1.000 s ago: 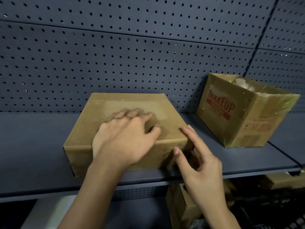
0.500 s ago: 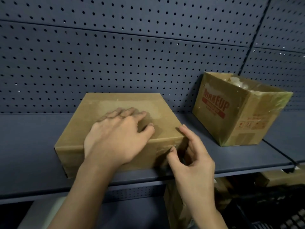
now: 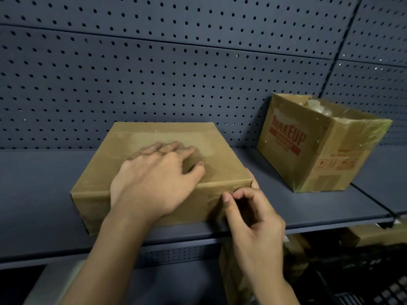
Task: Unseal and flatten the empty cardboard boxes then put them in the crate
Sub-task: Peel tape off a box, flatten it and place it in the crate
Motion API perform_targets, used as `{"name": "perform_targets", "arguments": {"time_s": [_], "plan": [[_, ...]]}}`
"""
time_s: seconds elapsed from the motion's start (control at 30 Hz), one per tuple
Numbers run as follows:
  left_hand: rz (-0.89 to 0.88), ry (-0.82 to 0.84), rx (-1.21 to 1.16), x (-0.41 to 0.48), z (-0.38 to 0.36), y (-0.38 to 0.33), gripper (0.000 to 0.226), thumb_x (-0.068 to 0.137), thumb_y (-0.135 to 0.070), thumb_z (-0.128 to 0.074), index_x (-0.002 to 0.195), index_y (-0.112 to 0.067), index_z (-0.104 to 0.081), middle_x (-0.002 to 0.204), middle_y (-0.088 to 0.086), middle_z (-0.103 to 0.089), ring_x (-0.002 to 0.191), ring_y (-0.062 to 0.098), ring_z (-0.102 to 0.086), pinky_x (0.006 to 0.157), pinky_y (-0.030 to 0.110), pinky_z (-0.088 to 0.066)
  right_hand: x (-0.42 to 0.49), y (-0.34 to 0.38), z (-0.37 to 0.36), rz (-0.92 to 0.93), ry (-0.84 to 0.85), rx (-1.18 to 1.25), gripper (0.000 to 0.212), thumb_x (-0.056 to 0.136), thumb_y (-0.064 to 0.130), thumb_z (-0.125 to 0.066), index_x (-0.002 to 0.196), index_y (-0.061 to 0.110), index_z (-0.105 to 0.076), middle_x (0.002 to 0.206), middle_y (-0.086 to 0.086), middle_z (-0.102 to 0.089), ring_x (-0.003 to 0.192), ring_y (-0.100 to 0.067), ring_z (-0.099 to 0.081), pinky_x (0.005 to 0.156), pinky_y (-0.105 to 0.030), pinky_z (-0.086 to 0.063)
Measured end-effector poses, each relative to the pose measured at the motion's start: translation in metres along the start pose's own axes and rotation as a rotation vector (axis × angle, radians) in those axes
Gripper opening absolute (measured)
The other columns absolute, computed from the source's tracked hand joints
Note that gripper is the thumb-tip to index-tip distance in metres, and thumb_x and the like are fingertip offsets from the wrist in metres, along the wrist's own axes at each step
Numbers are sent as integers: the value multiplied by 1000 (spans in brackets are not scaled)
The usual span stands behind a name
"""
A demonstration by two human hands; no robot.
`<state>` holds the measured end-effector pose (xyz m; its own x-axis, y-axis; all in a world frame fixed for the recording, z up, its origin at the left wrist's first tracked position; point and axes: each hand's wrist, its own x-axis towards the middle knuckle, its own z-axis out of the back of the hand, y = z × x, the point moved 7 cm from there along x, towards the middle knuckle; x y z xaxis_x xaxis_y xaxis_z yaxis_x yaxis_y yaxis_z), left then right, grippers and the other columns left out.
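Sealed, scuffed brown box [image 3: 167, 133]: L hand [image 3: 154, 179] flat on top, R hand [image 3: 255, 219] pinches front corner.

We read one word, "MAKEUP", in large red capitals on the left-facing side of the open cardboard box [image 3: 317, 150] near the right end of the shelf [image 3: 44, 194]. Under it runs a red band [image 3: 285, 145] whose lettering we cannot read. The small red marks [image 3: 337, 165] on the adjoining side are also too blurred for us.
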<state>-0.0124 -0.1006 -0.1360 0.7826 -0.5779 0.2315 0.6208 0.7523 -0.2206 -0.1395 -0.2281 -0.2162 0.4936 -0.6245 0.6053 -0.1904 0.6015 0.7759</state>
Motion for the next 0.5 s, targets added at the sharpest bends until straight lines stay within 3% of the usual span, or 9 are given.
{"name": "perform_targets", "arguments": {"time_s": [0.1,0.23,0.3,0.4,0.5], "plan": [[-5,-1,11,0,1,0,59,94,-69,-21,151,-51,-23,161,-24,-19,149,8,-17,117,35,-21,1,0,1,7,46,10,21,91,49,-57,88,28,-61,88,7,-55,82,-6,-50,64,-18,-39],[-6,8,9,0,0,0,59,95,-69,-21,151,-51,-23,160,-24,-19,149,8,-17,117,35,-20,3,4,6,-11,80,61,19,89,47,-55,85,28,-60,96,8,-57,56,-5,-49,55,-21,-40],[-9,8,13,1,0,0,59,95,-69,-20,151,-51,-24,160,-24,-20,149,7,-17,117,35,-21,5,2,9,-35,113,96,16,90,42,-57,84,27,-59,97,11,-56,61,0,-50,59,-21,-41],[-13,12,21,0,0,0,59,95,-69,-20,151,-51,-23,160,-24,-19,149,8,-18,116,35,-21,8,-4,11,-76,179,164,9,91,32,-58,84,26,-60,100,12,-55,91,0,-53,78,-21,-42],[-10,18,18,0,0,1,59,94,-70,-19,151,-52,-23,160,-24,-19,149,8,-17,116,35,-22,10,-7,11,-104,228,222,10,91,30,-58,82,25,-60,96,19,-56,100,-3,-49,84,-23,-40]]}}
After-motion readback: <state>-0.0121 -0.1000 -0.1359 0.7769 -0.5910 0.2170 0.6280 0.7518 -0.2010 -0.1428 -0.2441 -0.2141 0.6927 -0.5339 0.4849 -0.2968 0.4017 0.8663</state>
